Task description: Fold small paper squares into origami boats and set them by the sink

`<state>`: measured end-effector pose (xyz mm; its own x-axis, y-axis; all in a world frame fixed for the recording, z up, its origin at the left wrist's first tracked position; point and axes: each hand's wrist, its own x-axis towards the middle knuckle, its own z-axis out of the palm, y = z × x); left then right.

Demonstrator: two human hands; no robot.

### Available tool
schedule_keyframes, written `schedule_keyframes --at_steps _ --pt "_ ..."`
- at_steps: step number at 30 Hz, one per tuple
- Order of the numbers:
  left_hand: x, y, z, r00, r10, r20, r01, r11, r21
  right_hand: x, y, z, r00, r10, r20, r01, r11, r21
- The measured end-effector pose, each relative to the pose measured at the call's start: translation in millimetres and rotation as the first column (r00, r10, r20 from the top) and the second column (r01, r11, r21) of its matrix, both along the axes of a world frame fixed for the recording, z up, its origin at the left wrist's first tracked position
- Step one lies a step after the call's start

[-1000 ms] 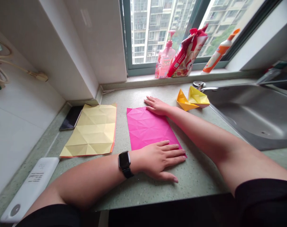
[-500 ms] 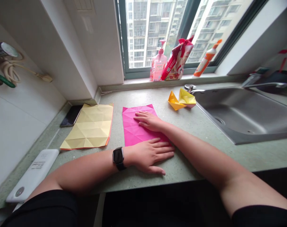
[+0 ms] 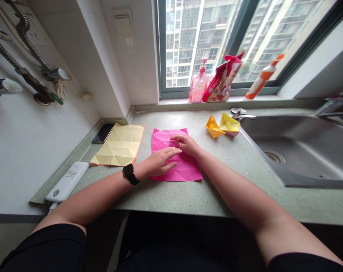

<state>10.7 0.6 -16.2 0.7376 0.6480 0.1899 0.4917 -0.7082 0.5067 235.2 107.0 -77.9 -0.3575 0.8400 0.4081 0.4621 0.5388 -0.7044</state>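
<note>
A creased pink sheet of paper (image 3: 185,170) lies spread on the countertop in front of me, its far corners slightly raised. My left hand (image 3: 162,160), with a black watch on the wrist, is over the left and middle part of the sheet, fingers stretched out and holding nothing. Just beyond it, my right hand (image 3: 188,145) rests on the right side of the sheet with its fingers loosely bent and apart. Left of the pink sheet lies a stack of creased paper (image 3: 119,145), pale yellow on top with orange edges below.
Two folded paper pieces, one orange (image 3: 214,127) and one yellow (image 3: 229,124), stand beside the steel sink (image 3: 304,147). A phone (image 3: 102,133) and a white power bank (image 3: 68,182) lie at left. A pump bottle (image 3: 199,85), red bag (image 3: 223,81) and orange bottle (image 3: 263,79) line the windowsill.
My left hand has moved up and left from the near right part of the pink sheet. My right hand's fingers have bent a little. The view has shifted left.
</note>
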Motion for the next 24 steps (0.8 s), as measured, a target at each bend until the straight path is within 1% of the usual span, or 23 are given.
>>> schedule_keyframes --at_steps 1,2,4,6,8,12,14,16,18,20,22,24 --pt "-2.9 7.8 -6.7 0.994 0.019 -0.104 -0.016 0.999 0.033 -0.5 1.1 -0.3 1.0 -0.003 -0.002 0.003 1.0 -0.004" --pt "-5.1 13.8 -12.7 0.977 0.017 -0.211 -0.006 0.999 0.05 -1.1 1.9 -0.6 1.0 -0.007 -0.001 0.007 1.0 -0.008" --pt "-7.9 19.6 -20.7 0.942 0.004 -0.337 0.02 0.998 0.067 -2.4 3.0 -1.2 1.0 -0.017 0.007 0.017 1.0 -0.012" --pt "-9.5 17.6 -22.4 0.92 -0.037 -0.391 0.07 0.995 0.07 -3.4 3.1 -1.5 0.999 -0.025 0.023 0.025 1.0 -0.013" --pt "-10.6 9.3 -19.4 0.908 -0.101 -0.406 0.138 0.989 0.063 -4.1 2.5 -1.0 0.999 -0.03 0.045 0.03 0.999 -0.011" --pt "-10.5 -17.3 -10.4 0.884 -0.245 -0.398 0.268 0.963 0.003 -5.0 -0.6 2.7 0.996 -0.023 0.086 0.023 1.0 0.0" --pt "-9.1 -29.4 -6.5 0.878 -0.296 -0.377 0.305 0.952 -0.038 -5.9 -2.3 4.9 0.995 -0.017 0.102 0.016 1.0 0.005" --pt "-7.3 -36.0 -2.0 0.878 -0.338 -0.34 0.333 0.94 -0.075 -7.1 -3.3 6.7 0.993 -0.017 0.116 0.016 1.0 0.011" --pt "-6.2 -35.2 3.8 0.883 -0.364 -0.297 0.347 0.932 -0.108 -8.0 -3.9 8.0 0.991 -0.021 0.13 0.019 1.0 0.015" --pt "-6.5 -28.5 9.6 0.904 -0.355 -0.24 0.336 0.935 -0.117 -7.2 -4.2 8.7 0.988 -0.019 0.156 0.015 1.0 0.025" --pt "-9.1 -19.4 13.5 0.935 -0.313 -0.166 0.304 0.949 -0.081 -3.9 -4.3 9.3 0.98 -0.026 0.199 0.019 0.999 0.039" --pt "-14.5 -11.8 14.0 0.962 -0.257 -0.097 0.257 0.966 -0.018 1.7 -3.8 10.1 0.969 -0.064 0.239 0.055 0.998 0.044"
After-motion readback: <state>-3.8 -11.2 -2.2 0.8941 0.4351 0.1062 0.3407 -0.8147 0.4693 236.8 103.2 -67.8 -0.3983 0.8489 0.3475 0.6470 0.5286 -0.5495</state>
